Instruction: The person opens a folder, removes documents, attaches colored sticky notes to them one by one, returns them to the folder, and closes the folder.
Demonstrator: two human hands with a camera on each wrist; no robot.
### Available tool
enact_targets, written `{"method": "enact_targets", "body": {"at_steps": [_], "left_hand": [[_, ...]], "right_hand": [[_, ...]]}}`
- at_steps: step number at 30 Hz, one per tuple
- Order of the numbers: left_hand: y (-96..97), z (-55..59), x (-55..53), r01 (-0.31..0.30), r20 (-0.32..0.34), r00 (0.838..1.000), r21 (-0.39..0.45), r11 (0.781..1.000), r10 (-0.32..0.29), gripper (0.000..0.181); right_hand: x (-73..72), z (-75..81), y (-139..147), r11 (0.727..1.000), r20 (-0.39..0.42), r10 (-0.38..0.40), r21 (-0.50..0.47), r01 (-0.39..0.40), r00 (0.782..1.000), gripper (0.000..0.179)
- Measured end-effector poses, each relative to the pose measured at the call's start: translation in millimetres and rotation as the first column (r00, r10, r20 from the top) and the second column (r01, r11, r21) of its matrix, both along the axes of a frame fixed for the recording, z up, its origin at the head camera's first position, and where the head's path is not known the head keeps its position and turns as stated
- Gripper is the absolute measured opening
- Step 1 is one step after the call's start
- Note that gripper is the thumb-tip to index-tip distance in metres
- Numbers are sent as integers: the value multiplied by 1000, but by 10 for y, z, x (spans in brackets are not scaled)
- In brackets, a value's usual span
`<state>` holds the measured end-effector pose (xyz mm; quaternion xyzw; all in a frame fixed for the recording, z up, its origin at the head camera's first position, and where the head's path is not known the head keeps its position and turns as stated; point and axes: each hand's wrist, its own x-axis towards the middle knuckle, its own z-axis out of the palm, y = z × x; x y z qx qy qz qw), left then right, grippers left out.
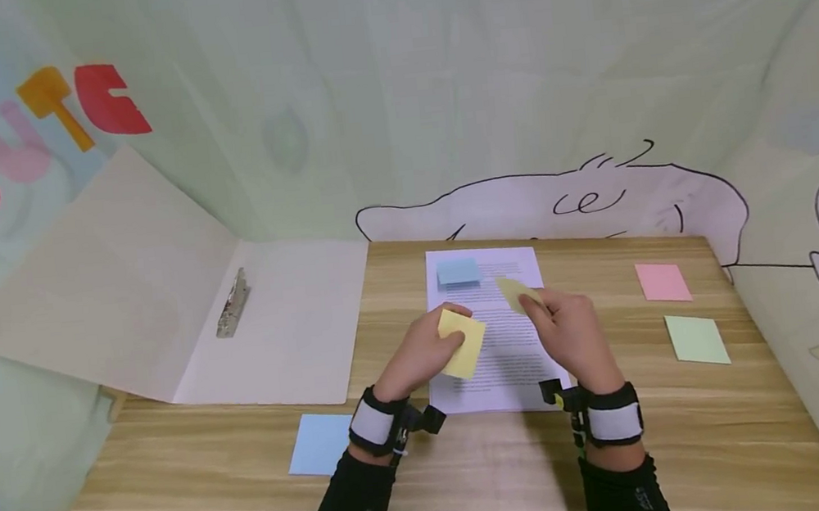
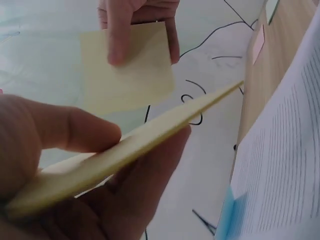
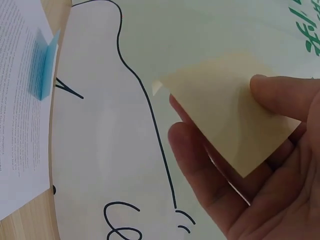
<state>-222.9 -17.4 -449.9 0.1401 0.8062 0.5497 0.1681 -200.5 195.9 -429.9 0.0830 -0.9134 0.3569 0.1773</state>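
My left hand (image 1: 426, 351) grips a yellow sticky note pad (image 2: 125, 150) between thumb and fingers, its thickness showing edge-on in the left wrist view. Apart from it, my right hand (image 1: 569, 331) pinches a single yellow sticky note (image 3: 225, 110) by thumb and fingers. One corner of that note bends a little. Below both hands lies a printed sheet (image 1: 497, 391) with lines of text. A blue sticky note (image 1: 458, 272) is on the sheet's upper left, its lower edge lifting off the paper.
At the left a white folder (image 1: 290, 324) lies opened, its cover leaning up and a metal clip (image 1: 233, 304) inside. Near my left wrist is a blue pad (image 1: 320, 445). A pink pad (image 1: 663, 282) and a green pad (image 1: 697, 339) lie at the right. Fabric walls border the table (image 1: 731, 438).
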Motion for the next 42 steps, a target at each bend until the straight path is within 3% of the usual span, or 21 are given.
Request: {"method": "enact_targets", "body": {"at_steps": [4, 8, 11, 17, 23, 31, 36, 42], "left_hand": [[-231, 32, 90, -45, -71, 997, -93, 995, 39, 24], [-539, 5, 148, -111, -138, 987, -183, 977, 86, 24], [-789, -36, 200, -160, -129, 982, -207, 965, 135, 23], [-1248, -150, 341, -225, -91, 974, -242, 944, 209, 15], [-1622, -241, 477, -282, -95, 960, -304, 910, 265, 19], [-2082, -310, 651, -314, -126, 949, -387, 867, 288, 28], [-2295, -339, 704, -340, -163, 941, -428, 837, 298, 29], [-2410, -395, 731, -356, -166, 934, -451, 818, 315, 27]], "right_hand": [[4, -21, -8, 998, 52, 40, 46, -42, 998, 34], [8, -39, 0, 994, 162, 40, 97, -56, 986, 20], [8, -55, 1, 986, 219, 46, 144, -79, 975, 22], [18, -94, -17, 975, 231, 68, 190, -114, 971, 21], [5, -121, -57, 971, 247, 98, 186, -147, 964, 22], [5, -150, -48, 970, 264, 111, 181, -162, 958, 21], [1, -143, -52, 969, 255, 110, 189, -161, 961, 21], [18, -140, -80, 968, 293, 96, 193, -157, 951, 22]]}}
